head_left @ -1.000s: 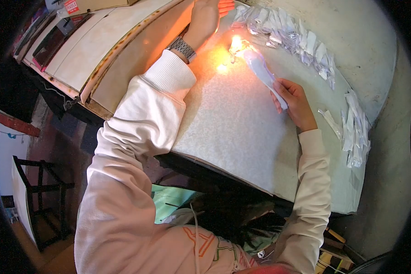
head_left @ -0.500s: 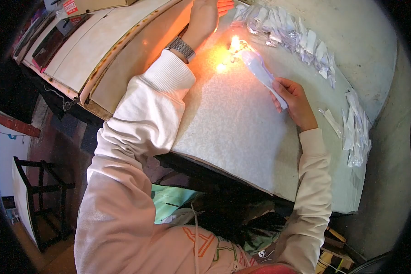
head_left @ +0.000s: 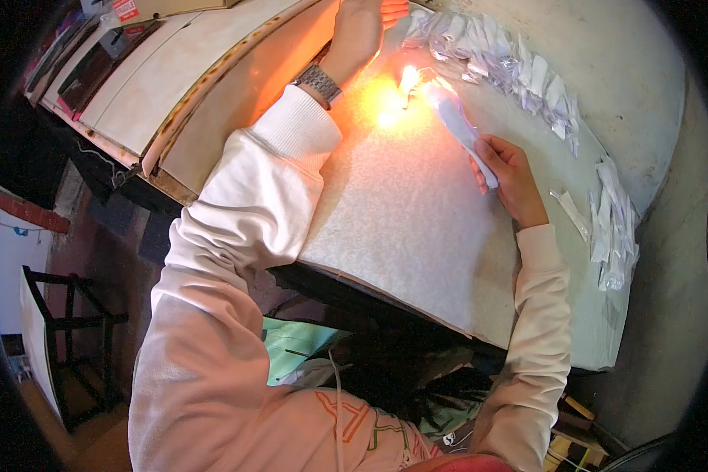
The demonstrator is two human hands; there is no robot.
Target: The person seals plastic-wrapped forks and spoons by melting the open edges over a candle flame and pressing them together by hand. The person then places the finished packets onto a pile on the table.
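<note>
A small flame burns on the pale work surface, with a bright glow around its base that hides what feeds it. My right hand grips the lower end of a slim white packet in clear plastic. The packet's far tip is beside the flame, washed out by glare. To the left of the flame is my left hand, partly cut off by the upper edge. Its visible fingers are stretched out and lit orange, with nothing seen in them.
Several similar plastic-wrapped white packets lie in a curved row along the back. Another pile of packets is at the right, near the wall. On the left stands a raised cream panel with a scorched-looking edge, bearing a cardboard box.
My right hand and the packet have shifted very slightly right, and the glow near the flame looks brighter. My left hand has barely moved.
</note>
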